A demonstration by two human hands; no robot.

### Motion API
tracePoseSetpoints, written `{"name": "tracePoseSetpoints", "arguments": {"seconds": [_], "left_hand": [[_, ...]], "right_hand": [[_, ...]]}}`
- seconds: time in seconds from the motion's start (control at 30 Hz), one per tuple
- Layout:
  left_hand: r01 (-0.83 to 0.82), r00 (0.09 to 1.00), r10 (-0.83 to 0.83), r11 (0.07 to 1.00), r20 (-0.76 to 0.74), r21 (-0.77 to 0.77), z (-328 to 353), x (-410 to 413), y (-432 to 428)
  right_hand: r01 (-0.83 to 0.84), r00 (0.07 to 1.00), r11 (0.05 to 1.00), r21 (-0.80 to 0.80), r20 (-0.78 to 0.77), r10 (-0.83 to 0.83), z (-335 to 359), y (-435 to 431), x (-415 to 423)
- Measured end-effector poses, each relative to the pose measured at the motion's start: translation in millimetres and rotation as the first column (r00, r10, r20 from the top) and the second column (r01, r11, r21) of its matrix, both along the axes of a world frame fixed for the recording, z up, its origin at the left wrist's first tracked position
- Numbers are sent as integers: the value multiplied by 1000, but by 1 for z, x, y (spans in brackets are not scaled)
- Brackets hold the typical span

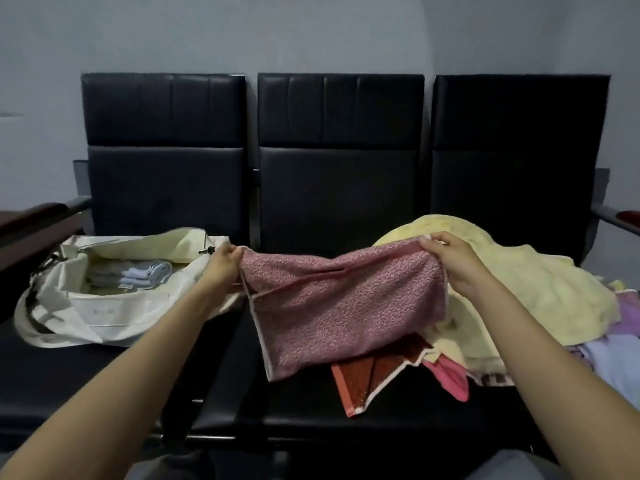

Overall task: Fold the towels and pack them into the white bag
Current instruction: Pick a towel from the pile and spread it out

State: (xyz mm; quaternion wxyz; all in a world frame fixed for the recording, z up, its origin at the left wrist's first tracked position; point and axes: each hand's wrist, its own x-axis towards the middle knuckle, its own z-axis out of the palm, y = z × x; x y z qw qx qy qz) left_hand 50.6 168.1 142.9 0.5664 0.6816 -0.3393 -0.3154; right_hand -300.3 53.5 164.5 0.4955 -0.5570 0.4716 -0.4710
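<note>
Bag (104, 315) left on bench (104, 382), folded towels (138, 273) inside; spread towel (339, 306) above middle; towel pile (519, 289) right.

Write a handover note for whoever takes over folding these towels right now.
Left hand and right hand each pinch a top corner of the pink towel, held stretched above the bench.
White bag lies open at the bench's left end; folded pale towels are already inside.
Left to do: fold and pack the pink towel, then the unfolded pile at the right end.
</note>
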Motion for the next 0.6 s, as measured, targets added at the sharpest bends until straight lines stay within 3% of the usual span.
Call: {"name": "tracePoseSetpoints", "arguments": {"seconds": [0.1, 0.2, 0.27, 0.37, 0.47, 0.53, 0.6], "left_hand": [[20, 997, -18, 999, 73, -29, 47, -1, -1], [101, 981, -110, 993, -162, -66, 88, -3, 9], [214, 958, -228, 972, -176, -93, 107, -5, 20], [196, 981, -192, 962, 41, -189, 122, -9, 27], [170, 983, -142, 942, 115, -290, 130, -9, 31], [163, 981, -125, 946, 149, -280, 134, -4, 31], [91, 938, -13, 973, 346, -211, 138, 3, 33]], "right_hand": [[-8, 999, 999, -53, -36, 6, 37, 4, -1], [25, 998, 998, -57, -48, -27, 61, 8, -4], [45, 999, 997, -60, -2, -46, 73, 13, -4], [62, 996, 994, -91, 72, -55, 91, 24, -2], [101, 990, 983, -154, 115, -84, 108, 35, -1], [132, 985, 972, -196, 132, -107, 119, 39, -3], [153, 984, 957, -245, 129, -124, 127, 43, -5]]}}
